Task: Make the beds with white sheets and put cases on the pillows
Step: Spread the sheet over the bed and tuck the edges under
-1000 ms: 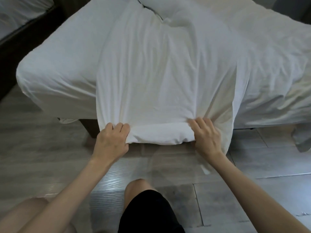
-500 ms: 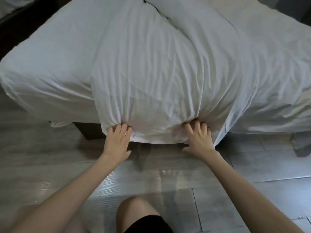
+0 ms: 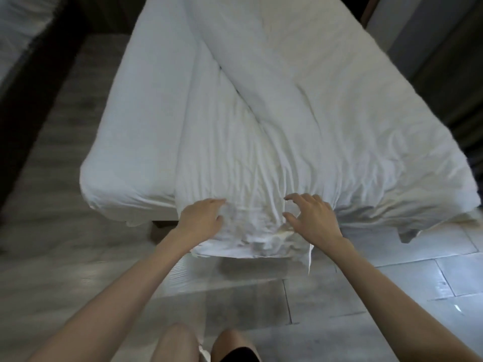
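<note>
Our left hand (image 3: 202, 218) lies flat on the white sheet (image 3: 248, 165), fingers together, at the near end of the bed (image 3: 136, 152). Our right hand (image 3: 313, 218) hovers just right of it, fingers spread and half bent, gripping nothing. The sheet's crumpled edge hangs over that near end, above the grey floor (image 3: 65, 257).

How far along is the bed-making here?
Done: a bottom sheet is fitted on, snug at the corner. In hand: a creased top sheet lies across it, its end hanging off the foot; the left hand rests on it, the right hand is over it, fingers spread. Left: smoothing it flat. No pillows show.
</note>
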`<state>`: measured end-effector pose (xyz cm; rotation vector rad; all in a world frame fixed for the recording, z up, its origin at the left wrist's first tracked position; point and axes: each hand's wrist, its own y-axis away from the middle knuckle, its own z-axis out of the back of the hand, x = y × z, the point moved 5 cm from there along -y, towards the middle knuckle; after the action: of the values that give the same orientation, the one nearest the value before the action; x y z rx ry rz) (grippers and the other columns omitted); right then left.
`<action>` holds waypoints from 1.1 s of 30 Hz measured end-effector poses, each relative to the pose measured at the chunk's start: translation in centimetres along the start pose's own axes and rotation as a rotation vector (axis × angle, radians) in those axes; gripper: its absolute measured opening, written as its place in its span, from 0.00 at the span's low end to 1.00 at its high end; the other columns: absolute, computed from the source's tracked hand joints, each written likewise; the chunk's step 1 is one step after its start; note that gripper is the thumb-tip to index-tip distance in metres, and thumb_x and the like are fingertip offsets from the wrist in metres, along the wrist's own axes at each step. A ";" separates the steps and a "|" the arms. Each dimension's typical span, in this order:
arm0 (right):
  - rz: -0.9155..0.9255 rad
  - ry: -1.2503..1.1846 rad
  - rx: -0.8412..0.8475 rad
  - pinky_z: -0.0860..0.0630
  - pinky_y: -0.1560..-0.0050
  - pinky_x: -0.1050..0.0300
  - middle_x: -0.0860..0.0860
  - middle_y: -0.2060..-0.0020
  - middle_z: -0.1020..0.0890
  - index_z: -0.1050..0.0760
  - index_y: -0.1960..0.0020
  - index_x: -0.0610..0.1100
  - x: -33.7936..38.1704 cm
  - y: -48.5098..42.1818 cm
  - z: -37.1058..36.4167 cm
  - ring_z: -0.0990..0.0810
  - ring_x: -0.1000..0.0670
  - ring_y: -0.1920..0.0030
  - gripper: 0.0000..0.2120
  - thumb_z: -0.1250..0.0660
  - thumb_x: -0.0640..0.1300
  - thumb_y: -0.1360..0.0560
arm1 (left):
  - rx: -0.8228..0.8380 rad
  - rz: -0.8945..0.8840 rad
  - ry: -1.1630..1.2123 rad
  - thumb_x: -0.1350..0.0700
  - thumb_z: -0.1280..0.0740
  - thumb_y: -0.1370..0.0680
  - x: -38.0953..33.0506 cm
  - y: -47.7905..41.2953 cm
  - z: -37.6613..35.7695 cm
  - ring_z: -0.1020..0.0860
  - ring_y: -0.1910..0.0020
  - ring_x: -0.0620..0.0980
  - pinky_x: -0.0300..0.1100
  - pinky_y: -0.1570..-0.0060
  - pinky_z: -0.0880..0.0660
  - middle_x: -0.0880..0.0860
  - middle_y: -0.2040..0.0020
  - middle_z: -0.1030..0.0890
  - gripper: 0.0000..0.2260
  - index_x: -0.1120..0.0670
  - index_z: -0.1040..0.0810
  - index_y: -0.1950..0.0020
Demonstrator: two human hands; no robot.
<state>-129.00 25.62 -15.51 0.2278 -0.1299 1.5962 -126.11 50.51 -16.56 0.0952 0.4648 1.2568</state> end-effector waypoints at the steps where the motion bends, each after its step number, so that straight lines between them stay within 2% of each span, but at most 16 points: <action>1: 0.001 -0.009 -0.005 0.30 0.46 0.50 0.50 0.45 0.20 0.29 0.34 0.51 0.6 0.0 2.8 0.25 0.45 0.43 0.20 0.35 0.55 0.24 | -0.028 0.000 -0.002 0.52 0.43 0.18 -0.9 0.8 3.0 0.32 0.29 0.50 0.45 0.35 0.33 0.49 0.25 0.34 0.23 0.48 0.40 0.23; 8: -0.035 -0.059 -0.027 0.31 0.46 0.52 0.51 0.44 0.21 0.29 0.34 0.53 4.0 1.3 22.7 0.25 0.46 0.44 0.18 0.37 0.55 0.22 | -0.056 -0.022 -0.024 0.51 0.44 0.18 -7.3 7.2 20.4 0.28 0.36 0.53 0.45 0.42 0.30 0.52 0.29 0.30 0.25 0.47 0.47 0.21; 13: -0.002 0.000 -0.112 0.30 0.47 0.51 0.51 0.43 0.21 0.29 0.34 0.53 5.3 2.2 33.8 0.25 0.46 0.44 0.18 0.37 0.53 0.23 | -0.158 -0.089 -0.037 0.50 0.44 0.18 -11.2 9.6 29.6 0.38 0.26 0.52 0.46 0.32 0.35 0.52 0.23 0.39 0.26 0.49 0.47 0.21; 16: 0.006 0.029 -0.195 0.28 0.47 0.50 0.51 0.42 0.21 0.28 0.35 0.53 4.7 2.3 37.8 0.24 0.46 0.45 0.17 0.36 0.53 0.23 | -0.250 -0.136 -0.076 0.50 0.43 0.18 -13.5 9.4 33.3 0.42 0.24 0.52 0.46 0.31 0.38 0.52 0.23 0.41 0.26 0.49 0.47 0.21; 22: -0.015 -0.033 -0.299 0.27 0.46 0.48 0.51 0.40 0.22 0.28 0.35 0.53 0.8 2.5 43.0 0.24 0.46 0.43 0.17 0.35 0.50 0.23 | -0.343 -0.199 -0.105 0.50 0.43 0.18 -20.3 7.9 37.6 0.43 0.24 0.54 0.48 0.29 0.39 0.53 0.22 0.42 0.26 0.48 0.46 0.21; 27: -0.019 -0.032 -0.357 0.30 0.48 0.50 0.52 0.40 0.23 0.28 0.35 0.53 -6.0 3.2 47.2 0.25 0.45 0.42 0.17 0.35 0.49 0.23 | -0.401 -0.228 -0.129 0.50 0.43 0.18 -28.7 5.0 39.2 0.43 0.24 0.55 0.49 0.29 0.39 0.53 0.22 0.42 0.26 0.47 0.46 0.21; 33: -0.046 -0.044 -0.315 0.29 0.38 0.47 0.53 0.36 0.25 0.31 0.33 0.54 -18.5 3.8 51.6 0.28 0.47 0.37 0.18 0.36 0.50 0.22 | -0.445 -0.229 -0.126 0.49 0.42 0.19 -42.0 0.7 37.0 0.43 0.24 0.55 0.48 0.30 0.39 0.53 0.22 0.42 0.28 0.48 0.49 0.21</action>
<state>-128.99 -4.12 30.67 0.0211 -0.4035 1.5020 -121.95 18.41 29.08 -0.2477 0.0766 1.0949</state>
